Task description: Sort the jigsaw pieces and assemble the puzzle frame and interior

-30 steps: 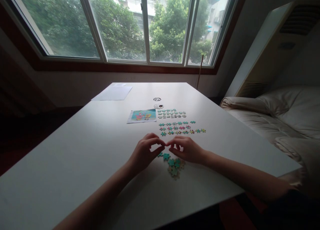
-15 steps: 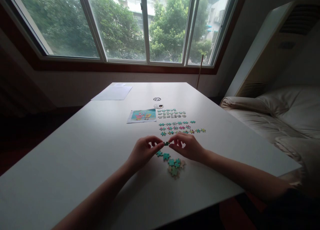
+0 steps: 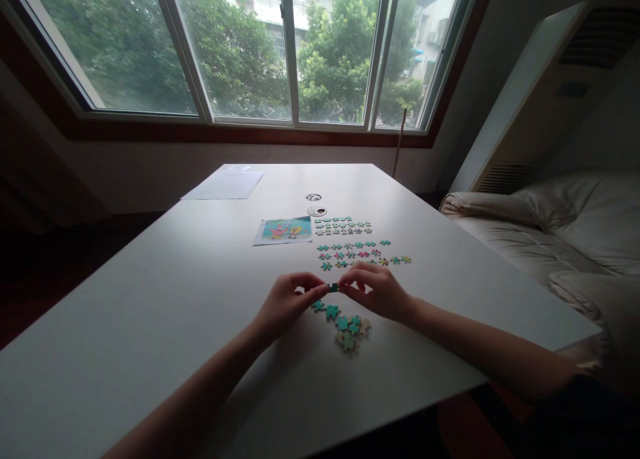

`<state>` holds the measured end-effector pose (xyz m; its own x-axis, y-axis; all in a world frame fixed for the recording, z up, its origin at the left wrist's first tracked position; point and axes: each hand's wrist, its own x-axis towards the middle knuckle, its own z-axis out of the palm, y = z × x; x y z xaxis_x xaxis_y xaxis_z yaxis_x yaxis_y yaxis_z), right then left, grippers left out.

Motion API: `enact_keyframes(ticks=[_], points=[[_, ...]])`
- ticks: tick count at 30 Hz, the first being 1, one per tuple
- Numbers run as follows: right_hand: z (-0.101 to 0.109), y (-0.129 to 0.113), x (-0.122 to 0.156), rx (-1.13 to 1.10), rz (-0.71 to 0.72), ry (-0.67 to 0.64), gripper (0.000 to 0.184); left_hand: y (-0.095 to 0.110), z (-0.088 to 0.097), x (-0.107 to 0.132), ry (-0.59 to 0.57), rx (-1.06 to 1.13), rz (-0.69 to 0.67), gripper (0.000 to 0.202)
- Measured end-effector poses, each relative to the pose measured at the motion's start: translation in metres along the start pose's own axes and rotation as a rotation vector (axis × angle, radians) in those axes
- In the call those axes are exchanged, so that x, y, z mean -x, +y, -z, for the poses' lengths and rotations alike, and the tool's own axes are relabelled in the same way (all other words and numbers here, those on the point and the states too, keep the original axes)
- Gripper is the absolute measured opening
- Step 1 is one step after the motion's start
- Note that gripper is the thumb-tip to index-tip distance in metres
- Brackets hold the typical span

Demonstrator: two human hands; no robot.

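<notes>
Between my two hands is a small dark green jigsaw puzzle piece. My left hand pinches its left end between thumb and finger. From the other side, my right hand has its thumb and fingertips closed on the piece's right end. Just below the hands lies a loose heap of puzzle pieces, some teal and some pale. Beyond them, several rows of puzzle pieces are spread out, teal with pink and yellow patches. My right hand partly covers the nearest row.
A printed cartoon picture lies left of the rows. Two round discs sit behind it, and white paper rests at the white table's far left. A pale sofa stands to the right.
My right thumb and fingers have drawn together more closely on the puzzle piece. Otherwise the hands and the pieces on the table look the same.
</notes>
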<state>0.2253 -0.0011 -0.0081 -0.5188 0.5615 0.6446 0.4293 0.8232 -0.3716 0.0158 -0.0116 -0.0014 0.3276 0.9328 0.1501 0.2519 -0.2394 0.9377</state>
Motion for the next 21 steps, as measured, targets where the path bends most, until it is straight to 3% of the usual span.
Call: enact_keyframes(ticks=[8, 14, 21], points=[[0.004, 0.004, -0.001, 0.077, 0.066, 0.027, 0.008, -0.005, 0.001, 0.0, -0.028, -0.066, -0.028, 0.024], [0.016, 0.02, -0.003, -0.001, -0.112, 0.149, 0.011, -0.008, 0.015, -0.002, -0.005, -0.361, -0.145, 0.016], [0.02, 0.038, -0.002, -0.037, -0.232, 0.23, 0.013, -0.018, 0.028, -0.003, -0.147, -0.598, -0.344, 0.011]])
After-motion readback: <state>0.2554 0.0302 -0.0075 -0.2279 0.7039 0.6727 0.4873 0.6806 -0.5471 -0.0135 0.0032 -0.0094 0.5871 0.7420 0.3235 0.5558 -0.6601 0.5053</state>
